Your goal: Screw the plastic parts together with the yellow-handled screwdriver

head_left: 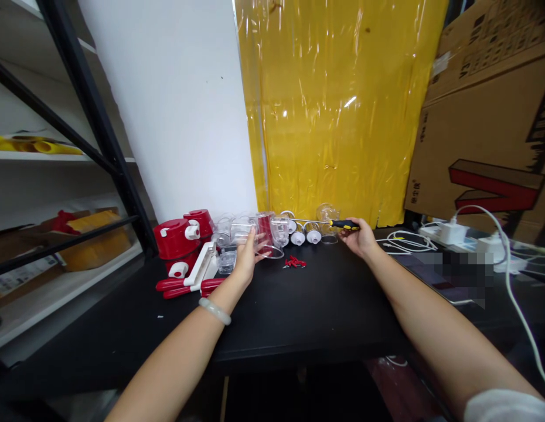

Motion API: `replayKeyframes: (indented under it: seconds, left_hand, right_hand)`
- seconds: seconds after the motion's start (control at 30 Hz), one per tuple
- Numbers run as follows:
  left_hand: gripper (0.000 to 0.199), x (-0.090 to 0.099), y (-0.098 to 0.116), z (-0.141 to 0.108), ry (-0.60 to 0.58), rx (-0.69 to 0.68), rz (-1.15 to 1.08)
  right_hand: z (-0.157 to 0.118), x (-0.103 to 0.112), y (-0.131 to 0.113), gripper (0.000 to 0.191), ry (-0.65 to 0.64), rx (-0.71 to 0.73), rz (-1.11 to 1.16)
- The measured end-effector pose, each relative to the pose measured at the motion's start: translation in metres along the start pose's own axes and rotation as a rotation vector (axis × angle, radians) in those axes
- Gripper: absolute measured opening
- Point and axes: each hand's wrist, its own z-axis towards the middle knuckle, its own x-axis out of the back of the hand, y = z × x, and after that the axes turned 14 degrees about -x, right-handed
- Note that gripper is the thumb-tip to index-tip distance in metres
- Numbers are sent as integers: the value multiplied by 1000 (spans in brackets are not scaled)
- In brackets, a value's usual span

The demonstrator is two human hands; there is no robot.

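Broadly, we have the black desk (316,316) spread beneath both hands, with a yellow sheet (343,117) standing beyond them and a cardboard box (483,129) farther out to the right of our right hand (361,235). To the left of our left hand (247,255) stand the red housings (172,239), and between them and that hand lies a white frame (203,265), with red handles (173,288) on the near side. Our left hand is wrapped around a clear plastic piece (264,228) with a red section, raised in front of the housings' side of the desk. Between the hands, slightly farther off, the white-rimmed cylinders (313,236) lie in a group. Our right hand grasps the screwdriver (344,224) by its black-and-yellow handle, shaft pointing across toward the left hand; whether its tip touches the clear piece we cannot tell. Also between the hands, closer to the left one, the small red pieces (294,262) lie in a loose heap.

By our judgement, the step in hand is lining up the screwdriver with the clear piece, one hand steadying, the other presenting the tool. The next move seems to call for a firm left grip, a straight shaft and gentle pressure, since we think the tip could skid on smooth plastic.
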Motion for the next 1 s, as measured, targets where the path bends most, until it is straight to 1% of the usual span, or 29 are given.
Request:
replayKeyframes:
  seconds: [0.1, 0.17, 0.23, 0.3, 0.43, 0.5, 0.57, 0.67, 0.73, 0.8, 0.9, 1.0]
  left_hand:
    - [46, 0, -1, 1, -9, -2, 8]
    - [46, 0, -1, 2, 0, -4, 11]
    - [47, 0, -1, 2, 10, -6, 11]
    - [46, 0, -2, 3, 14, -8, 11]
    - [45, 1, -2, 2, 7, -2, 13]
    - [46, 1, -3, 2, 0, 4, 12]
    - [47, 2, -3, 1, -14, 4, 13]
    - [48, 2, -3, 1, -32, -3, 23]
    - [48, 2, -3, 1, -28, -1, 32]
    - [48, 1, -2, 1, -16, 5, 33]
    - [47, 1, -1, 2, 5, 9, 24]
    - [46, 1, -1, 2, 11, 10, 23]
  right_hand:
    - [2, 2, 3, 36, 47, 44, -71]
    - [3, 2, 5, 40, 72, 76, -121]
    - [4, 1, 7, 37, 85, 93, -144]
    - [4, -1, 8, 31, 94, 91, -120]
    - [4, -3, 3, 19, 78, 29, -22]
    - [4, -2, 0, 16, 51, -3, 9]
    - [5, -1, -1, 17, 36, -4, 24]
    - [7, 2, -1, 28, 56, 35, -1]
    - [8, 4, 1, 38, 76, 68, -44]
    - [8, 4, 4, 43, 85, 87, -93]
    - [6, 0, 6, 34, 87, 91, -113]
    - [3, -4, 4, 22, 97, 49, -50]
